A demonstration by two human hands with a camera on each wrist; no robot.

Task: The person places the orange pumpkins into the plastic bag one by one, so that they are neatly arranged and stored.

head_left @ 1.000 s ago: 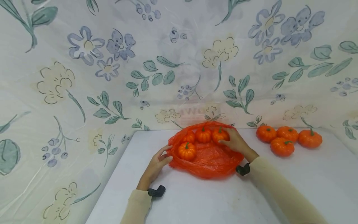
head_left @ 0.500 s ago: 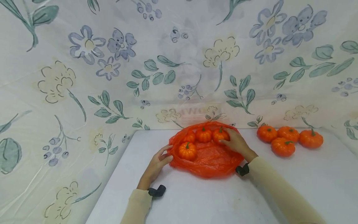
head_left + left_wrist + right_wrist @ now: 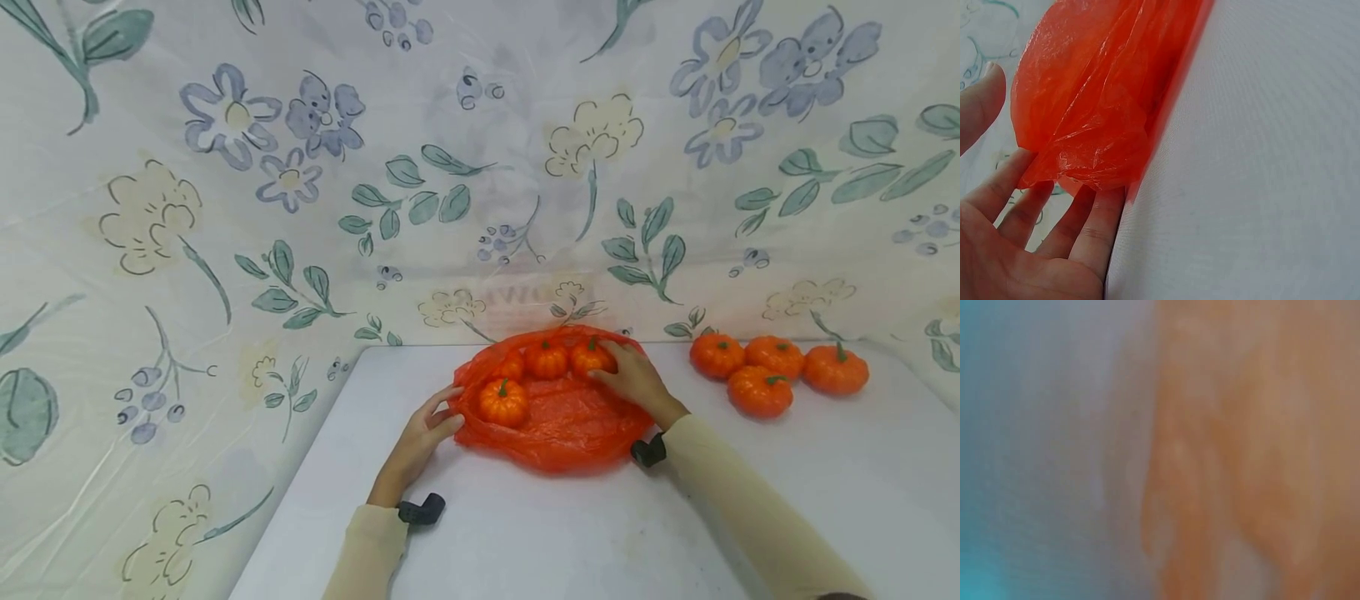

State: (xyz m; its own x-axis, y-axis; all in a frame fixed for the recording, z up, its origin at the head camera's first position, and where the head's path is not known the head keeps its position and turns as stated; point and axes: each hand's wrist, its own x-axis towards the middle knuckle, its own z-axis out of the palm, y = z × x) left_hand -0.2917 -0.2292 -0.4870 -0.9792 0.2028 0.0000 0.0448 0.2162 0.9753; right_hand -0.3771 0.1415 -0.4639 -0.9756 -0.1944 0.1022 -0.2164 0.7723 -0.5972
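Note:
In the head view a red plastic bag (image 3: 570, 425) lies spread open on the white table, with several small orange pumpkins inside its mouth. My right hand (image 3: 637, 379) grips the rightmost of these, a pumpkin (image 3: 591, 358) with a green stem, thumb on the near side. One pumpkin (image 3: 503, 403) sits at the bag's left, and another pumpkin (image 3: 546, 360) at the back middle. My left hand (image 3: 420, 437) touches the bag's left edge. Seen from the left wrist, its fingers (image 3: 1094, 234) reach against the bag, extended, with the thumb apart. The right wrist view is too blurred to show the grip.
Several more orange pumpkins (image 3: 761, 392) are grouped on the table's right, outside the bag. A flower-patterned sheet (image 3: 480, 183) hangs behind the white table (image 3: 540, 533) and along its left side. Each wrist wears a small black device.

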